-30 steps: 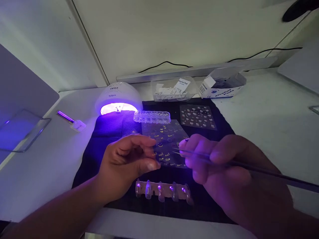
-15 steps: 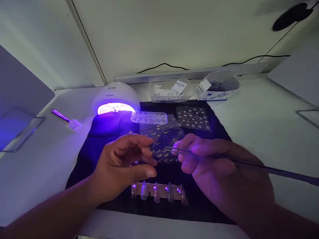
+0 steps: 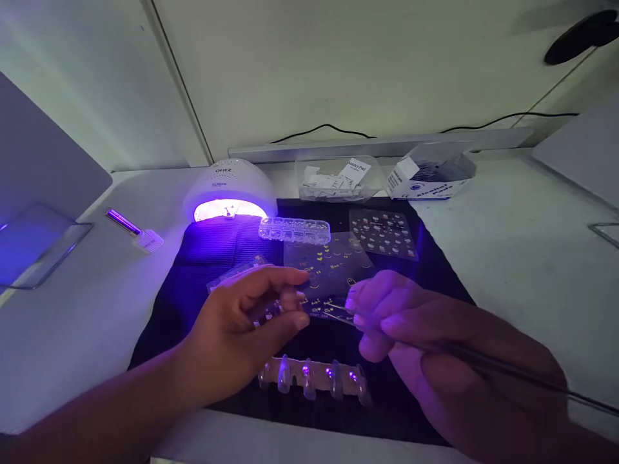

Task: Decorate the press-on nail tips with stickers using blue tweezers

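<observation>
Tips of the tweezers (image 3: 503,368) part while the left hand (image 3: 242,322) draws in

Compared with 0.5 seconds ago, the 2 tips of the tweezers stand wider apart, with nothing visible between them. The right hand (image 3: 425,328) has its fingers and thumb closed around the shaft, the tips pointing toward the other hand. For the handling under way, this suggests the pinch is relaxed at this moment, though an item too small to make out cannot be ruled out.

The left hand has brought its thumb nearer the curled forefinger, leaving a narrower gap than before. No object shows in that gap; whether a tiny piece is held by the other fingers cannot be told.

In the view, the tips of the tweezers overlie the near edge of the yellow-printed sheet (image 3: 333,251); whether they touch it is unclear. A clear sticker sheet (image 3: 251,265) lies partly hidden behind the left hand.

The 5 nail tips (image 3: 309,382) have kept their row on the strip (image 3: 319,370), nearest the wearer on the black cloth (image 3: 387,419), and neither hand is seen touching them. Beyond, the lit lamp (image 3: 227,183) casts purple light over the cloth
</observation>
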A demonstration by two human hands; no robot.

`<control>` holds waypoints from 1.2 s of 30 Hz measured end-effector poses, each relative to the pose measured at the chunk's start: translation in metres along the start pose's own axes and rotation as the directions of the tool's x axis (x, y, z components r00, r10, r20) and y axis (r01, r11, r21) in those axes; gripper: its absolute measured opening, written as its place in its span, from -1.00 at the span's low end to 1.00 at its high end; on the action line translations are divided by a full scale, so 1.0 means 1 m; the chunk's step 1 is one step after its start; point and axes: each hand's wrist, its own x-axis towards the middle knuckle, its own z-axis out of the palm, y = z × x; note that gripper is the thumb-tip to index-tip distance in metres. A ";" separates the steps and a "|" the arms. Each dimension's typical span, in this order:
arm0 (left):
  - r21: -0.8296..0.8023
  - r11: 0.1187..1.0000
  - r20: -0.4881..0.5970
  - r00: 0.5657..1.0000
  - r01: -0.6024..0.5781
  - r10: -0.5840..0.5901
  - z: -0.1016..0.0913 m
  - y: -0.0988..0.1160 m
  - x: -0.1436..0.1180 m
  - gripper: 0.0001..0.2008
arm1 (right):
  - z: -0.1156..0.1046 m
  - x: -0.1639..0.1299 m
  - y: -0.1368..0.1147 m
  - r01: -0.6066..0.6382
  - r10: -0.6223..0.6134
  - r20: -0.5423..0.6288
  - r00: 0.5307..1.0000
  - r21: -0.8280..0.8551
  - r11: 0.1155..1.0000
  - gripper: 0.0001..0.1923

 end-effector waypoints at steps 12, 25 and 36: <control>0.380 0.820 0.139 0.903 -0.428 0.407 -0.006 -0.003 0.003 -0.82 | 0.002 0.003 -0.004 -0.075 0.074 -0.045 0.996 -0.029 0.997 -0.81; 0.153 0.954 0.070 0.966 -0.258 0.250 -0.012 -0.010 0.002 -0.68 | 0.007 0.002 0.004 -0.034 0.029 -0.085 0.996 -0.062 0.998 -0.83; 0.135 0.960 0.001 0.969 -0.244 0.246 -0.009 -0.008 0.002 -0.70 | 0.008 0.005 0.004 -0.026 0.024 -0.076 0.997 -0.030 0.999 -0.84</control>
